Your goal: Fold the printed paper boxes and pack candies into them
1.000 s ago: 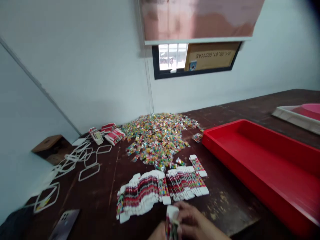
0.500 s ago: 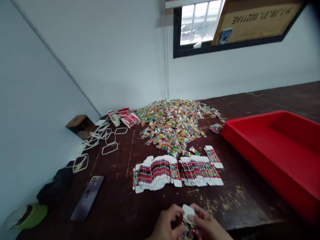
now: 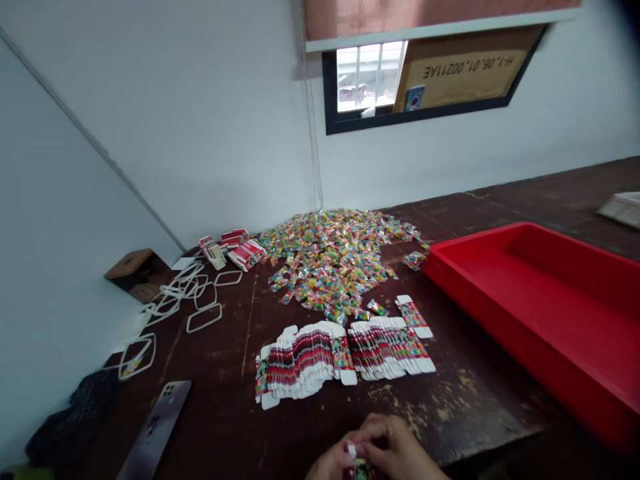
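Observation:
At the table's near edge, my left hand (image 3: 329, 465) and my right hand (image 3: 393, 445) are close together, both closed on a small printed cardboard box (image 3: 361, 471). Its front is colourful, and a bit of white flap shows between my fingers; the lower part is cut off by the frame. Beyond my hands lie two fanned rows of flat, unfolded boxes, a left row (image 3: 304, 360) and a right row (image 3: 383, 347), red and white along their edges. Behind them spreads a large heap of small clear packets of colourful candy (image 3: 335, 253).
A big red tray (image 3: 500, 293) stands at the right. On the left are a phone (image 3: 157, 427), white loop bands (image 3: 204, 317), a brown open box (image 3: 137, 273) and dark cloth (image 3: 75, 413). Stacked flat boxes (image 3: 247, 255) lie by the wall.
The white flap that stood up from the box is now mostly covered by my fingers, and my hands have drawn closer together. The camera view has shifted, bringing more of the window blind into sight.

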Motion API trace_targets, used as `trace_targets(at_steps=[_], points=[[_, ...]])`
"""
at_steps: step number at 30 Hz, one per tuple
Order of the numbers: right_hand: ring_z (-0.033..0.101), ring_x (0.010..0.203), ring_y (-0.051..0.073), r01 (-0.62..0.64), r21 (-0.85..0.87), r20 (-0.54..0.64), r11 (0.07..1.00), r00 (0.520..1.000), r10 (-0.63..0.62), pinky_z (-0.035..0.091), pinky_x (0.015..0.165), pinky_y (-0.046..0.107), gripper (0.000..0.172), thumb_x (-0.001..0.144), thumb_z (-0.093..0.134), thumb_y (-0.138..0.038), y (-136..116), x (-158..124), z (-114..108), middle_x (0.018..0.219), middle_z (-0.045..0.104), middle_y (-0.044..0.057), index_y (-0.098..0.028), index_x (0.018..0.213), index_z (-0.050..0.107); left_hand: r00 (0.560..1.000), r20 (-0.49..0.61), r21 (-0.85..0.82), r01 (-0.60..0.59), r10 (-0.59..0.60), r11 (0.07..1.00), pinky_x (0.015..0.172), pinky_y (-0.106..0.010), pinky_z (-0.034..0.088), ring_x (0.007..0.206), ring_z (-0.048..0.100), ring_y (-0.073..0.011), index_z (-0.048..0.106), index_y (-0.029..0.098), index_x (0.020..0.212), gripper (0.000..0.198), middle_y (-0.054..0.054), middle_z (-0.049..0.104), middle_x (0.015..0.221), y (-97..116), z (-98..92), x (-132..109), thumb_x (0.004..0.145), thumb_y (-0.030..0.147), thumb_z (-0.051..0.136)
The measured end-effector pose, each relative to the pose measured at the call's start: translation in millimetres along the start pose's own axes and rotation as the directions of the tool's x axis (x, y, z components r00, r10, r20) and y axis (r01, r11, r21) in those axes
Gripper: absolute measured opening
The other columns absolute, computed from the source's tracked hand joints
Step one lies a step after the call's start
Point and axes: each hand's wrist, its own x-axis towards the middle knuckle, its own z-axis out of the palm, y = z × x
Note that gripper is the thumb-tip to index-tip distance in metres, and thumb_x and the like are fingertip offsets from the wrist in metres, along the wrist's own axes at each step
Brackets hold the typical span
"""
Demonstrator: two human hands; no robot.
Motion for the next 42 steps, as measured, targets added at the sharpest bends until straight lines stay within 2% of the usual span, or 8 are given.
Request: trace_targets(at_steps=[11,14,17,21,25,31,36,42], points=[[0.061,0.09,0.016,0.46,-0.284,0.445,0.841,0.84,-0.309,0.042,0.085,0.027,0.023,0.089,0.054,-0.035,-41.2,18.2,-45.9,0.093,0.069,0.004,-0.024,0.095,0.073,0.997,-0.075,-0.039,0.03,-0.033,0.999,0.081,-0.034,0.043,0.085,0.061,-0.0218,0.056,0.022,0.122,0.062,-0.007,0.064,0.095,4.2,2.8,-21.4,0.062,0.031,0.068],[0.059,0.086,0.017,0.169,-0.623,0.059,0.764,0.984,-0.169,0.042,0.083,0.028,0.018,0.087,0.057,-0.029,-46.0,82.6,-90.3,0.09,0.068,0.005,-0.02,0.084,0.071,0.981,-0.179,0.344,-0.009,0.075,0.939,0.083,-0.034,0.041,0.09,0.057,-0.0229,0.064,0.018,0.108,0.047,-0.008,0.063,0.096,22.1,-0.5,-24.6,0.067,0.042,0.068],[0.051,0.103,0.028,-0.047,-0.687,-0.212,0.725,0.967,-0.138,0.035,0.091,0.042,0.015,0.079,0.064,-0.023,-43.3,142.9,-126.1,0.104,0.064,0.016,-0.012,0.089,0.069,0.963,-0.189,0.7,-0.004,0.191,0.714,0.08,-0.028,0.039,0.086,0.052,-0.0189,0.066,0.016,0.09,0.028,-0.003,0.061,0.087,51.0,-7.3,-40.9,0.065,0.029,0.07],[0.052,0.095,0.027,-0.092,-0.651,-0.29,0.753,0.948,-0.134,0.036,0.086,0.04,0.012,0.078,0.064,-0.025,-34.5,173.4,-137.9,0.093,0.064,0.013,-0.013,0.081,0.065,0.965,-0.264,0.764,0.212,-0.004,0.61,0.067,-0.023,0.036,0.072,0.048,-0.0141,0.063,0.018,0.084,0.033,0.005,0.053,0.072,74.0,-23.2,-68.4,0.053,0.016,0.073],[0.054,0.072,0.017,-0.045,-0.555,-0.281,0.831,0.95,-0.136,0.041,0.068,0.028,0.03,0.093,0.041,-0.035,-34.8,145.1,-119.0,0.084,0.062,0.006,-0.014,0.103,0.059,0.959,-0.285,0.578,0.175,-0.004,0.797,0.07,-0.027,0.042,0.075,0.055,-0.0155,0.059,0.016,0.09,0.032,0.001,0.057,0.081,76.0,-29.4,-69.6,0.064,0.028,0.072],[0.057,0.07,0.012,0.219,-0.116,0.289,0.969,0.941,-0.178,0.042,0.063,0.022,0.022,0.09,0.051,-0.034,-43.3,58.4,-59.3,0.09,0.065,0.001,-0.019,0.105,0.058,0.972,-0.205,0.366,-0.029,0.111,0.93,0.058,-0.027,0.05,0.078,0.061,-0.0172,0.043,0.021,0.122,0.053,-0.008,0.058,0.102,67.8,-14.4,-21.8,0.076,0.036,0.065],[0.058,0.07,0.014,0.19,-0.371,0.058,0.909,0.982,-0.181,0.04,0.064,0.022,0.009,0.082,0.059,-0.02,-45.3,42.1,-54.6,0.078,0.064,0.0,-0.018,0.091,0.057,0.976,-0.153,0.414,-0.077,0.153,0.907,0.053,-0.023,0.048,0.073,0.059,-0.0151,0.043,0.017,0.125,0.058,-0.007,0.059,0.095,58.4,-0.2,5.3,0.072,0.023,0.067],[0.058,0.079,0.018,0.28,-0.587,0.147,0.76,0.96,-0.24,0.04,0.07,0.026,0.014,0.086,0.059,-0.027,-51.4,41.7,-63.7,0.085,0.063,0.004,-0.019,0.097,0.058,0.995,-0.079,0.465,-0.019,0.062,0.885,0.047,-0.018,0.041,0.065,0.057,-0.0128,0.048,0.016,0.117,0.054,-0.003,0.06,0.083,59.9,6.7,8.5,0.071,0.028,0.072]])
